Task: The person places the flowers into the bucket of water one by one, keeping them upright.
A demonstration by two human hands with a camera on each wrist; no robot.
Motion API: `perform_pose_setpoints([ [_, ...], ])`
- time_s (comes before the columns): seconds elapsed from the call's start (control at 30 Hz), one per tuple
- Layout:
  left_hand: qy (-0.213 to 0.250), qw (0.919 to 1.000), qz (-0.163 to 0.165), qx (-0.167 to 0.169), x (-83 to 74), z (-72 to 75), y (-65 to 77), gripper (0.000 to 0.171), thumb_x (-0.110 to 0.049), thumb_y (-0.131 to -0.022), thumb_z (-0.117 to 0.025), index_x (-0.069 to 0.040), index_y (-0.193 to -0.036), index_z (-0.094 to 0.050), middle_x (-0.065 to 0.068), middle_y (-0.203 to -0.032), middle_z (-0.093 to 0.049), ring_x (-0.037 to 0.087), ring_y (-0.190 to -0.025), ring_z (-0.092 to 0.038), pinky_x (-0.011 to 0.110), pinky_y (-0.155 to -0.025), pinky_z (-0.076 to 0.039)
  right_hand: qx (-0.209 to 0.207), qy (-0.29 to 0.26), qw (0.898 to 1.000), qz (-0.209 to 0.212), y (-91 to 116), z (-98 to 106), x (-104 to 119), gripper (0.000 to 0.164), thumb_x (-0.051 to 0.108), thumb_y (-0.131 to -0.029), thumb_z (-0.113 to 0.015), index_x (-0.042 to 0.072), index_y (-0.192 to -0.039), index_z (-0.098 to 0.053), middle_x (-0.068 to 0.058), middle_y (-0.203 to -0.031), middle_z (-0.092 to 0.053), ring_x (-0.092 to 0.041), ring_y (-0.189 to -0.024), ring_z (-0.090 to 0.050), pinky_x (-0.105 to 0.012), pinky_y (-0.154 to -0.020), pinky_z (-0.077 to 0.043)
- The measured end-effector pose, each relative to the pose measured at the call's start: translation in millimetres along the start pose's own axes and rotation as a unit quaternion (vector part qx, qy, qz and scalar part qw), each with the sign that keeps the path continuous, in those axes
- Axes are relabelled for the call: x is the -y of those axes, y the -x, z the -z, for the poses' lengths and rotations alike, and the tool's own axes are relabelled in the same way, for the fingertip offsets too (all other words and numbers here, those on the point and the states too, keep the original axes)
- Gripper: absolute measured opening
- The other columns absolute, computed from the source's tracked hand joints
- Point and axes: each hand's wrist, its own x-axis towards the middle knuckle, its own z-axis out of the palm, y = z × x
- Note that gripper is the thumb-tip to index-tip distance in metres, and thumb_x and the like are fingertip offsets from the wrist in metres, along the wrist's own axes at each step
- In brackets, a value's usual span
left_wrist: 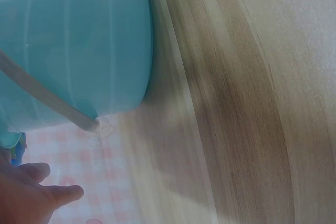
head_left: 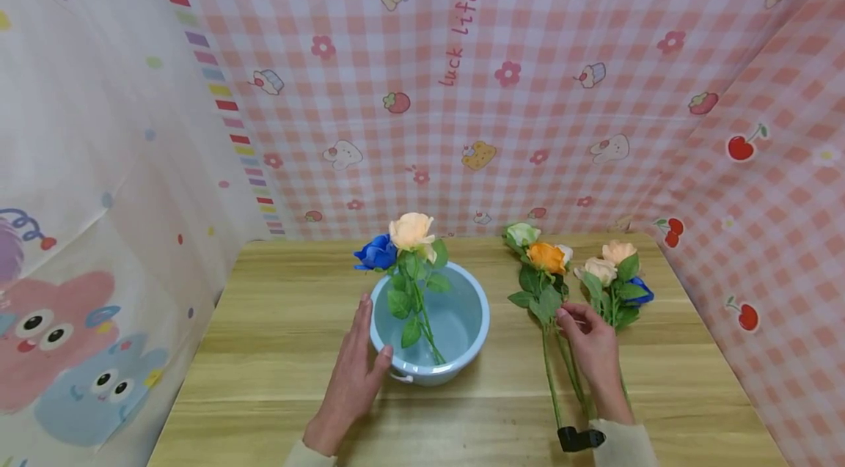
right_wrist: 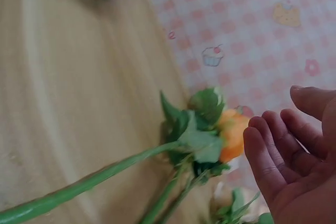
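Note:
A light blue bucket (head_left: 480, 328) stands on the wooden table, with a blue rose (head_left: 376, 253) and a peach rose (head_left: 412, 231) leaning in it. My left hand (head_left: 353, 372) is at the bucket's left side, its fingers extended by the rim; whether it touches cannot be told. My right hand (head_left: 592, 350) hovers at the stems of an orange rose (head_left: 546, 257), close under its leaves. In the right wrist view, the right hand (right_wrist: 294, 156) has bent, relaxed fingers and a gap to the thumb, with nothing held. A green-white rose (head_left: 524, 234) lies beside the orange one.
Further right lie peach roses (head_left: 619, 252) and another blue rose (head_left: 637, 292). A black strap piece (head_left: 581, 439) shows by the right sleeve. A pink checked cloth (head_left: 488, 122) hangs behind the wooden table (head_left: 277, 350). The bucket has a pale handle (left_wrist: 47, 95).

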Motion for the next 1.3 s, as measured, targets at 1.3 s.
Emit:
perform_pose_setpoints([
  [1.3, -0.011, 0.9999, 0.011, 0.001, -0.6, -1.6, 1.2, 0.079, -0.027, -0.103, -0.055, -0.012, -0.167, -0.013, 0.013, -0.172, -0.016, 0.041, -0.153, -0.026, 0.066, -0.117, -0.029, 0.082, 0.159, 0.982, -0.06, 7, -5, -54, 0.034, 0.016, -0.092, -0.075, -0.008, -0.116, -0.07, -0.008, -0.092, -0.075, -0.012, -0.077, -0.065, -0.021, -0.063, -0.052],
])
